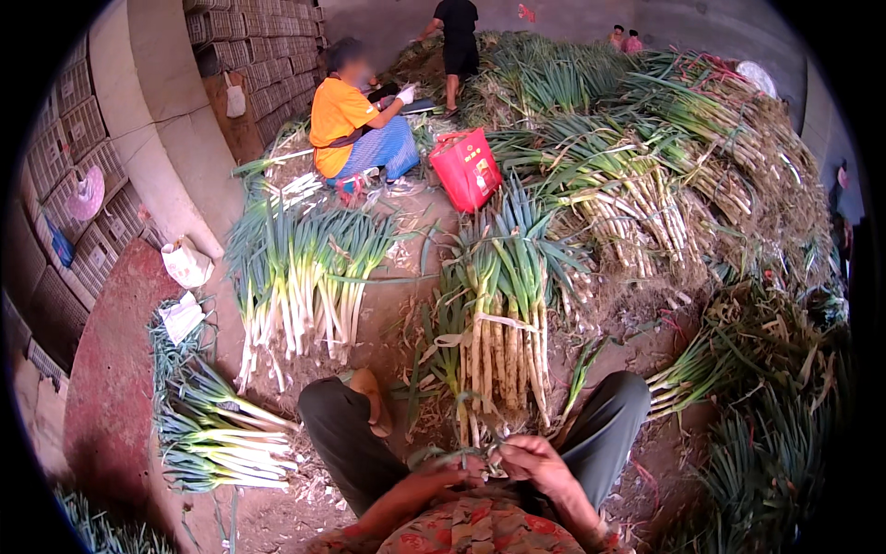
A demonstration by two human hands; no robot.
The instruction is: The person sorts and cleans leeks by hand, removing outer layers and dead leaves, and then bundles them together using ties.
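Low in front of my body, my left hand [452, 476] is closed around a long green onion [461, 454], its greenish leaves showing beside the fingers. Right beside it, my right hand [537, 462] pinches at the same onion's other end; the fingers hide much of it. Between my knees, just beyond both hands, rests a large bundle of green onions [506, 355], roots toward me and leaves away. A pale tie [506, 322] runs around its stalks.
Cleaned onions [309, 286] lie at the left, more [240, 448] beside my left knee. Uncleaned bundles [637, 203] are heaped at the right. A red bag [466, 171] stands ahead near a seated co-worker in orange [341, 115]. Another person stands behind. Stacked crates [83, 120] line the left wall.
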